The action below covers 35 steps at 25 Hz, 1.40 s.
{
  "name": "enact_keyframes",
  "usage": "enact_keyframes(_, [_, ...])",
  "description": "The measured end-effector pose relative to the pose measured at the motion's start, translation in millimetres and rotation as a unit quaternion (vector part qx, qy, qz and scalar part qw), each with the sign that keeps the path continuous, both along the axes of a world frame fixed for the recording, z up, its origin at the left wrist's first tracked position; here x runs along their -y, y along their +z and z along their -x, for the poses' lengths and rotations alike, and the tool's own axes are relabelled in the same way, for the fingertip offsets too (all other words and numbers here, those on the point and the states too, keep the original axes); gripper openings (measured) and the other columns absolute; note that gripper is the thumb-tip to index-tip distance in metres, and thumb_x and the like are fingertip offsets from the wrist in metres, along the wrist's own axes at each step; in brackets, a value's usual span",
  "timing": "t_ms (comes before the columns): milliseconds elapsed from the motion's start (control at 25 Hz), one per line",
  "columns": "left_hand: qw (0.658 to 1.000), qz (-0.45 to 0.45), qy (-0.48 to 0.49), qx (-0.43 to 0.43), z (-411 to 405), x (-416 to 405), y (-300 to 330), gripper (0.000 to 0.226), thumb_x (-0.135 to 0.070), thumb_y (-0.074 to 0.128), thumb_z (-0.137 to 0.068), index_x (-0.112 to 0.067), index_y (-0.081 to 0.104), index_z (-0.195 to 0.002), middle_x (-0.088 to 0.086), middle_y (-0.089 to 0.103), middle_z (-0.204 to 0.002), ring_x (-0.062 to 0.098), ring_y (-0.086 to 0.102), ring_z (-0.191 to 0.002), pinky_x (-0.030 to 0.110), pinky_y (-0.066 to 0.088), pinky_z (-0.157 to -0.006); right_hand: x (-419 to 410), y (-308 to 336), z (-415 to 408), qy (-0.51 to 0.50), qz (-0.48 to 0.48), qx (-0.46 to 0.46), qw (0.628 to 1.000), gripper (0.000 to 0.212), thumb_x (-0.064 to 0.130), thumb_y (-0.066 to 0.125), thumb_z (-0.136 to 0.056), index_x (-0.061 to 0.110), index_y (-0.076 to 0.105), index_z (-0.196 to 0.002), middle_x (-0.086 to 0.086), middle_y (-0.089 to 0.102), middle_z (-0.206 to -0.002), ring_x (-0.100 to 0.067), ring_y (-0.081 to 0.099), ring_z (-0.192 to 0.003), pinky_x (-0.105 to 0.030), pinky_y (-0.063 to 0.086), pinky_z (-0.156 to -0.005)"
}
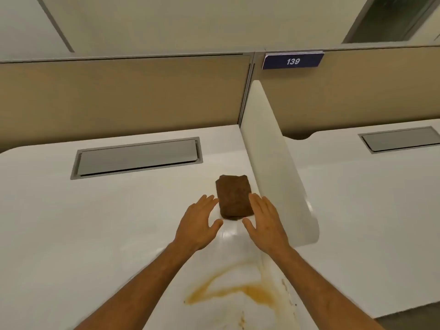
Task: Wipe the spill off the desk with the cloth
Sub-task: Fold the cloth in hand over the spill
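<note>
- The folded brown cloth (234, 196) lay flat on the white surface (71, 222), just left of the curved white divider panel (273, 163) and at about 5 o'clock from the grey cable hatch (138, 157).
- The left hand (198, 226) reached toward the cloth's near-left corner with fingers straight and spread, holding nothing; its fingertips were just beside the cloth's left edge, contact uncertain.
- The right hand (264, 222) was likewise flat and empty, fingers extended along the cloth's right edge, at 3 o'clock from the left hand.
- The orange-yellow spill (238, 290) streaked the surface at 6 o'clock from the cloth, between the forearms, not yet wiped.
- Judged by its look, the cloth was light, soft and limp, likely to unfold if lifted by one corner; taking it across the near short edge, or pressing down on top and sliding it, seemed safest.
- The glossy surface would probably let it slide easily.
</note>
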<state>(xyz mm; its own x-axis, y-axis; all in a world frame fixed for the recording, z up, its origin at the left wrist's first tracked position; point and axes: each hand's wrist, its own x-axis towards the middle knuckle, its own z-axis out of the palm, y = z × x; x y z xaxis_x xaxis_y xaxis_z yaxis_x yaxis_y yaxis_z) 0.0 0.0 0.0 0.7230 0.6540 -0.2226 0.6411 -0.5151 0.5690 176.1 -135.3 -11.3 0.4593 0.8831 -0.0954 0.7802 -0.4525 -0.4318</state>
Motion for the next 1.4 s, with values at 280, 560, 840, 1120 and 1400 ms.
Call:
enact_keyframes(280, [0.999, -0.008, -0.032, -0.035, -59.2, -9.9, -71.2, 0.055, -0.031, 0.066, -0.1, -0.019, 0.053, -0.152, 0.003, 0.049, -0.16, 0.022, 0.049, -0.143, 0.029, 0.033, -0.119, -31.8, -77.4, -26.9, -0.029, 0.019, -0.043, 0.998, 0.047, 0.011, 0.065, -0.097, 0.01, 0.055, -0.144, -0.012, 0.047, -0.155, -0.033, 0.048, -0.134, -0.045, 0.052, -0.102])
enact_keyframes(560, [0.995, -0.059, -0.041, -0.071, -67.4, -12.5, -104.6, 0.035, -0.03, 0.051, -0.108, -0.023, 0.056, -0.142, 0.0, 0.061, -0.141, 0.011, 0.064, -0.105, 0.01, 0.043, -0.084, -36.0, -111.4, -27.2, -0.026, -0.007, -0.026, 0.999, 0.056, -0.011, 0.065, -0.09, 0.012, 0.059, -0.14, -0.013, 0.051, -0.148, -0.035, 0.054, -0.11, -0.045, 0.06, -0.083])
enact_keyframes(840, [0.999, -0.028, -0.032, -0.007, -47.0, -17.1, -74.7, 0.027, -0.008, 0.052, -0.106, -0.006, 0.068, -0.128, 0.01, 0.068, -0.123, 0.025, 0.063, -0.11, 0.02, 0.04, -0.087, -40.2, -79.0, -27.8, -0.056, -0.069, -0.101, 0.991, 0.03, -0.001, 0.061, -0.09, 0.011, 0.07, -0.116, -0.005, 0.067, -0.108, -0.024, 0.057, -0.098, -0.038, 0.053, -0.077])
enact_keyframes(1120, [0.991, 0.066, -0.014, 0.119, 28.1, -5.0, 6.9, 0.02, -0.01, 0.052, -0.106, -0.024, 0.065, -0.1, -0.011, 0.066, -0.098, 0.005, 0.061, -0.093, 0.008, 0.041, -0.078, 8.8, 5.2, 37.1, -0.202, -0.147, -0.404, 0.88, 0.028, 0.012, 0.071, -0.089, 0.036, 0.072, -0.105, 0.007, 0.07, -0.107, -0.01, 0.065, -0.099, -0.022, 0.051, -0.082])
enact_keyframes(1400, [0.975, 0.144, -0.016, 0.168, 140.5, 37.8, 72.9, 0.026, -0.01, 0.041, -0.11, -0.022, 0.063, -0.101, -0.004, 0.067, -0.099, 0.005, 0.061, -0.091, 0.006, 0.044, -0.077, 44.4, 97.9, 155.0, -0.223, -0.201, -0.379, 0.875, 0.019, 0.015, 0.064, -0.096, 0.029, 0.076, -0.096, 0.01, 0.075, -0.101, -0.024, 0.071, -0.1, -0.037, 0.062, -0.083])
